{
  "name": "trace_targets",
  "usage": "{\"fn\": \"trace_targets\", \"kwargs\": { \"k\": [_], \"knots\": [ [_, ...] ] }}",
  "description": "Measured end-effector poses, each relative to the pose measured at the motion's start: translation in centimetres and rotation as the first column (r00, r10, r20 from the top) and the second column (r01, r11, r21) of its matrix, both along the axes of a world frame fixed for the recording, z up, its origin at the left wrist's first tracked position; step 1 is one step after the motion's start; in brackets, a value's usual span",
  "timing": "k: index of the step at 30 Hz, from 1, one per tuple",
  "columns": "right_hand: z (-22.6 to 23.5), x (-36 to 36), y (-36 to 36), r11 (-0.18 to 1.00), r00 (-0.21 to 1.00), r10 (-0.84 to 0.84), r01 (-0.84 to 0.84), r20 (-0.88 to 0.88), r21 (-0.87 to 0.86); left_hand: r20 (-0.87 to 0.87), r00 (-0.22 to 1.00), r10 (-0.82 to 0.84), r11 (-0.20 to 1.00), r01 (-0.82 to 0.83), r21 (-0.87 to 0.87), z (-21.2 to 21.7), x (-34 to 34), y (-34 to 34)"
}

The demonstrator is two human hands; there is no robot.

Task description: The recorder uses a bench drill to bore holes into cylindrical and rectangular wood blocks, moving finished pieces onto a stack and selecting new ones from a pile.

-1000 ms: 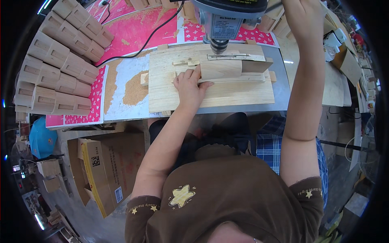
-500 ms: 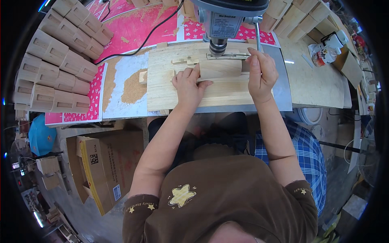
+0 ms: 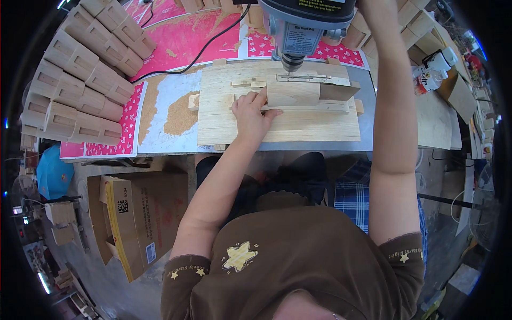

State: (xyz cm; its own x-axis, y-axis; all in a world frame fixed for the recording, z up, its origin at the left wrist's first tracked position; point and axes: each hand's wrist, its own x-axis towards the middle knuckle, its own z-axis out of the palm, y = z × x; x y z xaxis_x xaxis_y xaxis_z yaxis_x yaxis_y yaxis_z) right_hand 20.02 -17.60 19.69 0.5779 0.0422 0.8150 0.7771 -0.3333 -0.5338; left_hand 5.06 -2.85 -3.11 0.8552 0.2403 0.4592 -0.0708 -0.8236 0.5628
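Note:
My left hand [image 3: 250, 113] rests at the left end of a pale wooden block [image 3: 294, 94], index finger against it and thumb stretched along the front rail. The block has a rounded face and sits in a wooden jig [image 3: 314, 128] built on a flat board. Above the block's slotted strip hangs the chuck [image 3: 292, 63] of a bench drill [image 3: 298, 32]. My right hand [image 3: 377, 7] is raised at the top edge, beside the drill's right side; its fingers are hidden or out of the picture.
Hollowed wooden blocks [image 3: 80, 80] stand stacked at the left, with more at the back right. A black cable [image 3: 197, 56] crosses the pink, dusty tabletop. A bottle [image 3: 429, 77] stands right. An opened cardboard box [image 3: 141, 218] is on the floor at left.
My right hand has left its spot beside the block and moved far up along the drill's right side. The left hand stays at the block. The view has shifted slightly.

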Motion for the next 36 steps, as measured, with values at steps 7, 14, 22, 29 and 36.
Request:
{"fn": "trace_targets", "kwargs": {
  "k": [7, 14, 22, 29, 36],
  "knots": [
    [-9.6, -1.5, -4.2, 0.978, 0.984, 0.056, -0.088, -0.169, -0.188, -0.024, 0.999, -0.048, 0.985, 0.043, -0.169, 0.1, 0.2, 0.9],
    [-16.5, -6.8, -6.2, 0.738, 0.99, -0.107, 0.019, -0.09, -0.674, 0.031, 0.991, -0.132, 0.97, 0.135, -0.202, 0.3, -0.6, 3.5],
    [-16.0, -9.6, -7.1, 0.734, 0.984, -0.068, -0.061, -0.163, -0.676, -0.017, 1.0, 0.004, 0.798, -0.014, -0.602, 4.6, -9.1, 11.8],
    [-15.5, -12.3, -5.3, 0.75, 0.969, 0.049, -0.197, -0.244, -0.631, -0.217, 0.975, 0.052, 0.267, -0.223, -0.938, 6.9, -10.9, 10.3],
    [-15.6, -12.2, -5.4, 0.753, 0.969, 0.102, -0.223, -0.226, -0.619, -0.314, 0.945, -0.092, 0.379, -0.258, -0.889, 4.7, -9.9, 7.8]
  ]
}}
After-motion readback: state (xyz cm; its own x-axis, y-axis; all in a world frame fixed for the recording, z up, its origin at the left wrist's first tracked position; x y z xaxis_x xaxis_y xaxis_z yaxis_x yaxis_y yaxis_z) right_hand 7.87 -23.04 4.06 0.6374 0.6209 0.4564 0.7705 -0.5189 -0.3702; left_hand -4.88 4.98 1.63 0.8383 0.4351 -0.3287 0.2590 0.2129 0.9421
